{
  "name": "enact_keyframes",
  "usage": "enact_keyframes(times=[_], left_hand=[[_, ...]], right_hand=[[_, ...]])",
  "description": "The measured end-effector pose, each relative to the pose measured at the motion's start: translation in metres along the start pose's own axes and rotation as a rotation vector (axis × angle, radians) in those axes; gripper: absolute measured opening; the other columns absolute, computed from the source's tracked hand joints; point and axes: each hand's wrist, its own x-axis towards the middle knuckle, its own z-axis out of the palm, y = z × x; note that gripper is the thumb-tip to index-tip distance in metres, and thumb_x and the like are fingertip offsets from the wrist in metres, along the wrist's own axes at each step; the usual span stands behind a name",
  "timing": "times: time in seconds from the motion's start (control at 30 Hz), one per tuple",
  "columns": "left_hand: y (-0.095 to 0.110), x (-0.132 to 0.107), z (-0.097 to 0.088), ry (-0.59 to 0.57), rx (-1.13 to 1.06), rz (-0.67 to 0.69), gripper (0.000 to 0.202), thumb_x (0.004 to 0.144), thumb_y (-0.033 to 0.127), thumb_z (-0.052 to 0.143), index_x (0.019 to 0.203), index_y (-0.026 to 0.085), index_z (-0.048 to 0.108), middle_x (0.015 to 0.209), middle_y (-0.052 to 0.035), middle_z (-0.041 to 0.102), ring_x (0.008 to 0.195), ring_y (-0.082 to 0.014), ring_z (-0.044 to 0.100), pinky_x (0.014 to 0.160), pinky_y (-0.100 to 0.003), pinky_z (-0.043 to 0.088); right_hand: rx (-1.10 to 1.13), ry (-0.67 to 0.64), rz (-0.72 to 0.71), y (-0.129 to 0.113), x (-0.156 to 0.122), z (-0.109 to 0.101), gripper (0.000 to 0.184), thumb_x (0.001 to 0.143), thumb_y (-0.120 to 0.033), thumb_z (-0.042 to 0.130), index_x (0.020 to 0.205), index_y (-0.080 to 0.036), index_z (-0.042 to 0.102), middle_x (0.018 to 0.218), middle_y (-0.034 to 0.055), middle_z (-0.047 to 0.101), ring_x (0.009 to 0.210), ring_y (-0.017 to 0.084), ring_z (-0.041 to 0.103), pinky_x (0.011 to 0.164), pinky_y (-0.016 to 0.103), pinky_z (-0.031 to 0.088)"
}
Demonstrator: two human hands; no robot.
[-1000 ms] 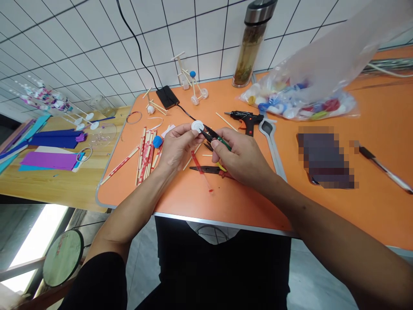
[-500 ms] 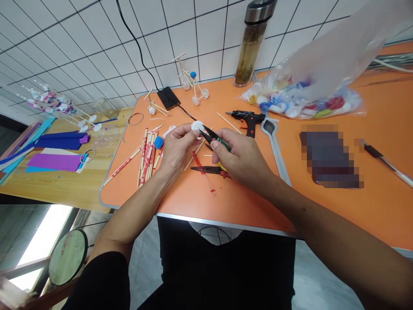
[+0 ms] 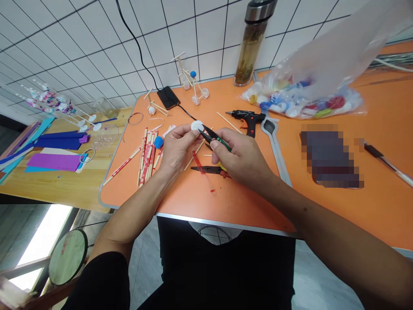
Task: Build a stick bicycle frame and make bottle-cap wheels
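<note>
My left hand (image 3: pixel 176 148) is closed, pinching a white bottle cap (image 3: pixel 196 125) between thumb and fingertips above the orange table (image 3: pixel 200 198). My right hand (image 3: pixel 240 157) is closed around small green-handled snips (image 3: pixel 213 137), whose black blades point at the cap's underside. A thin red stick (image 3: pixel 197 160) hangs down between my two hands. Under my right hand a pair of dark scissors (image 3: pixel 206 169) lies flat on the table.
A pile of chopsticks (image 3: pixel 146 153) and a blue cap (image 3: pixel 158 141) lie left of my hands. Behind are a black glue gun (image 3: pixel 247 117), a stick-and-cap model (image 3: pixel 192 84), a phone on a cable (image 3: pixel 168 97), a glass flask (image 3: pixel 251 47) and a bag of caps (image 3: pixel 300 101). Coloured paper (image 3: pixel 53 161) lies on the left wooden table.
The view shifted slightly between the first and second frames. My hands have stayed in the same pose; the red stick looks shorter, with a small red bit lying on the table below it.
</note>
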Motion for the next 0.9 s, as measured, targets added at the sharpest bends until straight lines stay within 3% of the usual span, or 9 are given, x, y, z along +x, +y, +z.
enact_keyframes(times=[0.47, 0.9], left_hand=[[-0.0012, 0.0005, 0.0017, 0.003, -0.006, 0.028, 0.026, 0.063, 0.031, 0.106, 0.078, 0.021, 0.087, 0.076, 0.0004, 0.082, 0.068, -0.0091, 0.073, 0.073, -0.022, 0.062], [-0.0050, -0.0002, -0.0014, 0.001, 0.131, 0.166, 0.031, 0.071, 0.044, 0.106, 0.081, 0.021, 0.087, 0.074, 0.0001, 0.078, 0.067, -0.0113, 0.069, 0.073, -0.027, 0.061]], right_hand=[[-0.014, 0.002, 0.004, -0.0017, 0.0009, -0.0006, 0.020, 0.105, -0.023, 0.056, 0.087, -0.022, 0.065, 0.072, -0.0009, 0.074, 0.063, 0.016, 0.061, 0.063, 0.033, 0.038], [0.052, -0.011, 0.076, -0.0028, 0.0008, 0.0007, 0.016, 0.105, -0.024, 0.057, 0.092, -0.021, 0.066, 0.073, 0.0016, 0.075, 0.065, 0.017, 0.062, 0.062, 0.031, 0.039]])
